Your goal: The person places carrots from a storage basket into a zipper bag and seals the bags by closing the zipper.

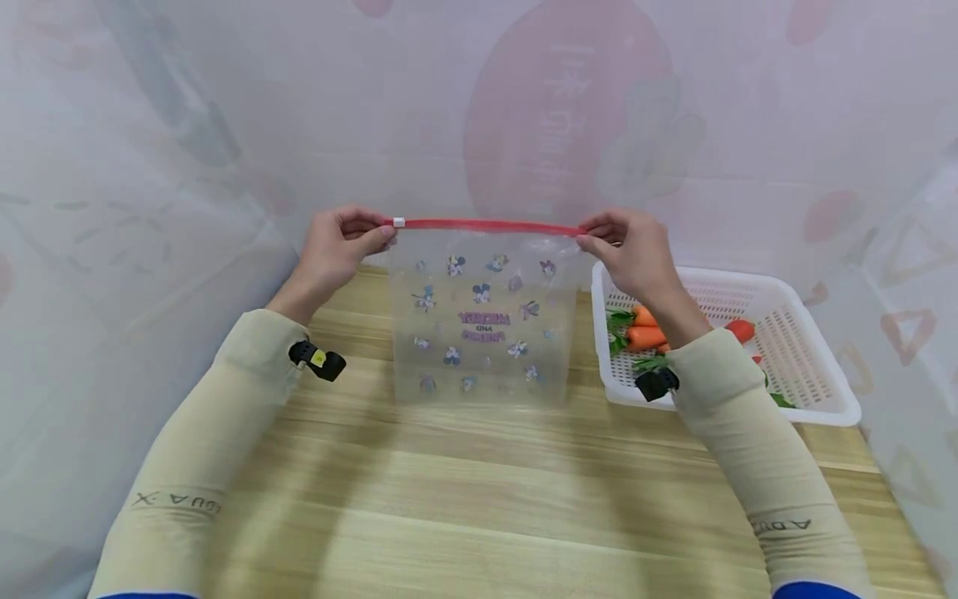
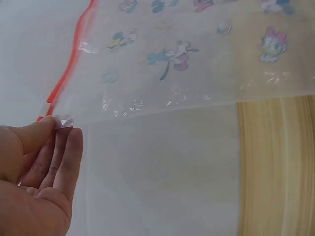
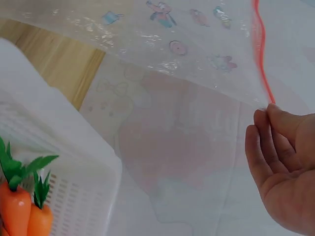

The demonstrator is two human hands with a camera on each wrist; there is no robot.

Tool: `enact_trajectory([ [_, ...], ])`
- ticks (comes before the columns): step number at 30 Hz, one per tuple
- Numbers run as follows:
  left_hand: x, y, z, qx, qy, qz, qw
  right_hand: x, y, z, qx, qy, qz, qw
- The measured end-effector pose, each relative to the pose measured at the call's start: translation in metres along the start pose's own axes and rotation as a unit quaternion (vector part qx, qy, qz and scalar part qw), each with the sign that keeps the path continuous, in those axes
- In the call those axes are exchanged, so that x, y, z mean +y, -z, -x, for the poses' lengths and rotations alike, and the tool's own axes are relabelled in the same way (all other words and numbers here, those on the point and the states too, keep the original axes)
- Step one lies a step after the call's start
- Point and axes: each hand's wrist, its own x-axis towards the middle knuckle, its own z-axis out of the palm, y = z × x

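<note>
A clear zipper bag (image 1: 482, 333) with small cartoon prints hangs upright above the table, stretched between both hands. Along its top runs a red zip strip (image 1: 486, 225), with a white slider (image 1: 399, 222) at the left end. My left hand (image 1: 334, 249) pinches the top left corner beside the slider, between thumb and fingers. At the opposite corner, my right hand (image 1: 632, 254) pinches the end of the red strip. In the right wrist view the thumb and fingertips of the right hand (image 3: 283, 152) meet on that corner. The bag looks flat, with nothing visible inside.
A white plastic basket (image 1: 812, 333) stands on the right of the wooden table (image 1: 449, 499), partly behind the right forearm. It holds orange carrots (image 1: 645, 337) with green tops and a red item (image 1: 741, 330). Pale printed sheeting (image 1: 359, 100) surrounds the table at the back and sides.
</note>
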Motion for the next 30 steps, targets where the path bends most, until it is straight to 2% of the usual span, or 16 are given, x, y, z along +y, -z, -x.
enact_trajectory([
  [6, 0.014, 0.003, 0.005, 0.026, -0.087, 0.003, 0.9959, 0.000, 0.012, 0.007, 0.043, 0.045, -0.014, 0.9980],
  [10, 0.019, 0.003, 0.012, 0.031, -0.137, 0.004, 0.9900, 0.004, 0.018, 0.013, 0.071, 0.100, -0.025, 0.9922],
  [13, 0.017, 0.004, 0.020, 0.031, -0.163, -0.003, 0.9862, 0.009, 0.019, 0.019, 0.081, 0.145, -0.028, 0.9857],
  [21, 0.007, 0.005, 0.050, 0.021, -0.169, -0.038, 0.9847, 0.020, 0.017, 0.050, 0.073, 0.218, -0.046, 0.9720],
  [30, 0.003, 0.007, 0.091, 0.009, -0.172, -0.051, 0.9837, 0.025, 0.015, 0.084, 0.071, 0.260, -0.045, 0.9619],
])
